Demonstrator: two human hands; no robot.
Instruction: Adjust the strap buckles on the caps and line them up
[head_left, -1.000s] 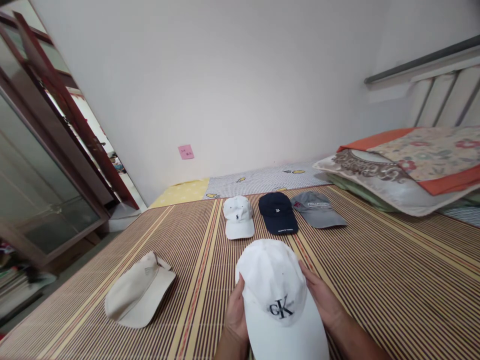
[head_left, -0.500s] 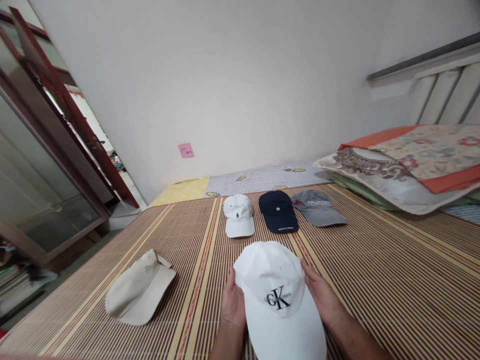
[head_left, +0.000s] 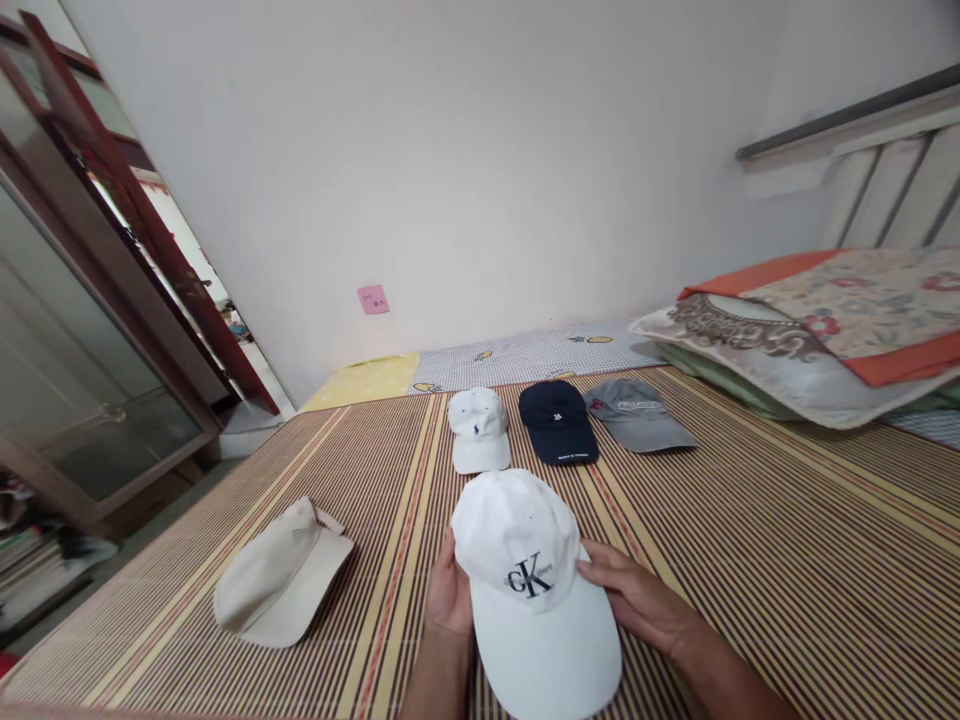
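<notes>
A white baseball cap with black CK lettering (head_left: pixel 544 640) is held between my two hands, its brim pointing down towards me. My left hand (head_left: pixel 450 590) grips its left side, the fingers partly hidden behind it. On the other side, my right hand (head_left: pixel 630 592) holds the edge near the brim. Just beyond stand a smaller white cap (head_left: pixel 480 430), a navy cap (head_left: pixel 557 422) and a grey cap (head_left: pixel 641 415) in a row. A beige cap (head_left: pixel 283 575) lies tilted on the left.
A striped bamboo mat (head_left: pixel 750 560) covers the bed. Pillows (head_left: pixel 750 350) with a floral, orange-edged cover (head_left: pixel 862 300) lie at the right. A pink note (head_left: pixel 373 299) is stuck on the wall. At the left stands a glass-fronted cabinet (head_left: pixel 97 400) by a doorway.
The held white cap has shifted left and slightly up, closer to the small white cap. Both hands moved with it, and my right hand now sits lower on its side.
</notes>
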